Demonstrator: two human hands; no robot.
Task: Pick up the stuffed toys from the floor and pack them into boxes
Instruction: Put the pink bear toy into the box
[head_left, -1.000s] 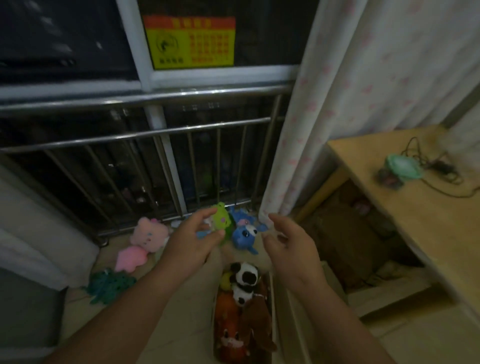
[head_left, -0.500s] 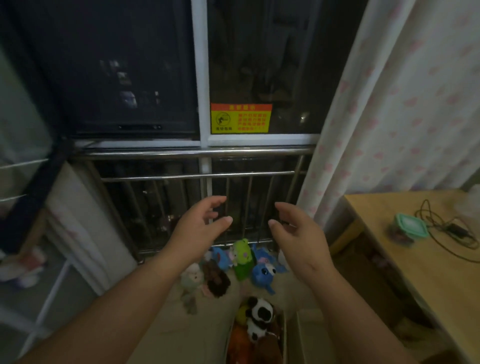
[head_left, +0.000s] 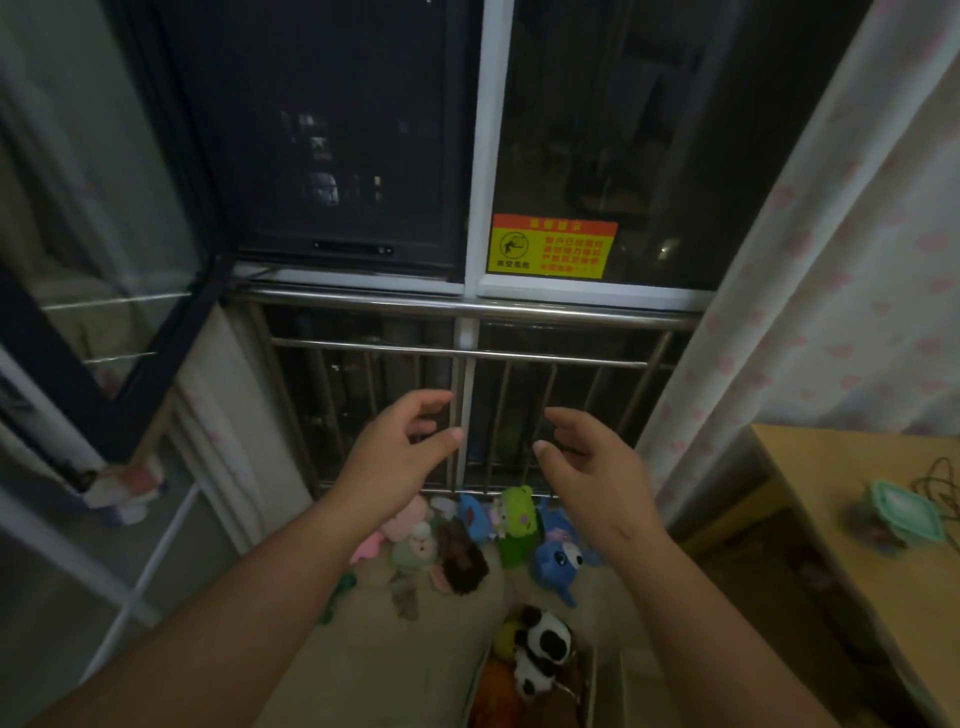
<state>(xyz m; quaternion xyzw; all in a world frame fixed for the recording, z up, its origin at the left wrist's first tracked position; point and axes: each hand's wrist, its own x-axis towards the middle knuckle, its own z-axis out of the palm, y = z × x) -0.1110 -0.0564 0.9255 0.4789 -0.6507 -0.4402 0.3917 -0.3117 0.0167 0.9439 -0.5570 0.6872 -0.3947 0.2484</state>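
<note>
Several stuffed toys lie on the floor under the window rail: a green frog toy (head_left: 515, 525), a blue big-eyed toy (head_left: 557, 562), a dark brown toy (head_left: 462, 558), a pale grey-green toy (head_left: 413, 553) and a pink toy (head_left: 400, 525). A cardboard box (head_left: 588, 670) at the bottom holds a panda toy (head_left: 540, 657) and orange toys. My left hand (head_left: 400, 457) and my right hand (head_left: 592, 462) hover side by side above the floor toys, both empty with curled, spread fingers.
A metal railing (head_left: 467, 353) and a window with a yellow warning sticker (head_left: 551, 246) stand ahead. A pink-dotted curtain (head_left: 810, 291) hangs at right over a wooden desk (head_left: 852, 519) with a green lidded container (head_left: 904, 512) and cables. An open window sash (head_left: 104, 291) juts in at left.
The view has tilted upward, showing more window and less floor. Both hands stay raised, empty and apart, now further above the toys in the picture.
</note>
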